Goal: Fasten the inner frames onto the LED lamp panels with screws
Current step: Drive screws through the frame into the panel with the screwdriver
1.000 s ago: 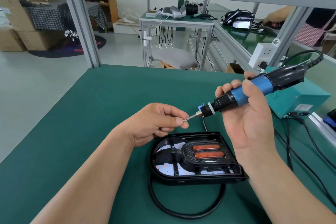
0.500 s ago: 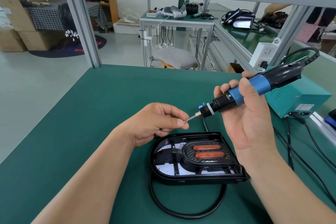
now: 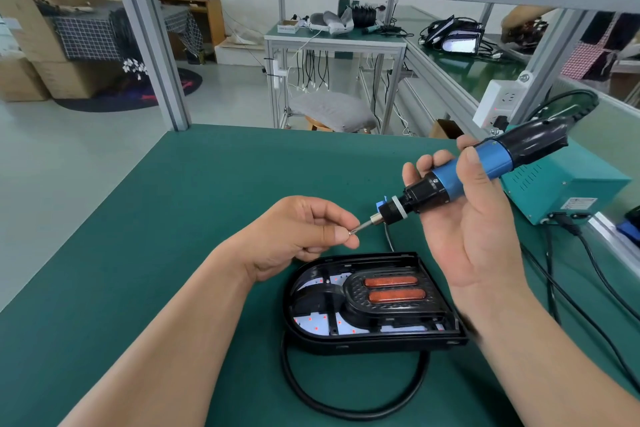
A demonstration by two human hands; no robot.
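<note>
1. A black cable [image 3: 353, 407] lies in a loop on the green table [image 3: 138, 253], at the near edge of the lamp.
2. Just beyond it the LED lamp panel [image 3: 311, 336] lies flat, open side up, near the middle of the table. The black inner frame [image 3: 391, 314] sits inside its shell, with two orange bars in the raised middle part and white board with red dots showing round it.
3. Above the panel's far left edge the left hand [image 3: 298, 236] is curled. Its thumb and forefinger pinch a tiny screw [image 3: 351, 231], hard to make out, against the bit tip.
4. To the right, the right hand [image 3: 474, 229] is wrapped round the blue and black electric screwdriver [image 3: 467, 173]. The tool is held off the table, tilted, with its bit pointing down and left to the left hand's fingertips.
5. Farther right a teal power box [image 3: 568, 191] stands on the table, with black cords [image 3: 595, 274] running from it.
6. Beyond that a white socket strip [image 3: 498, 104] hangs on an aluminium post.
</note>
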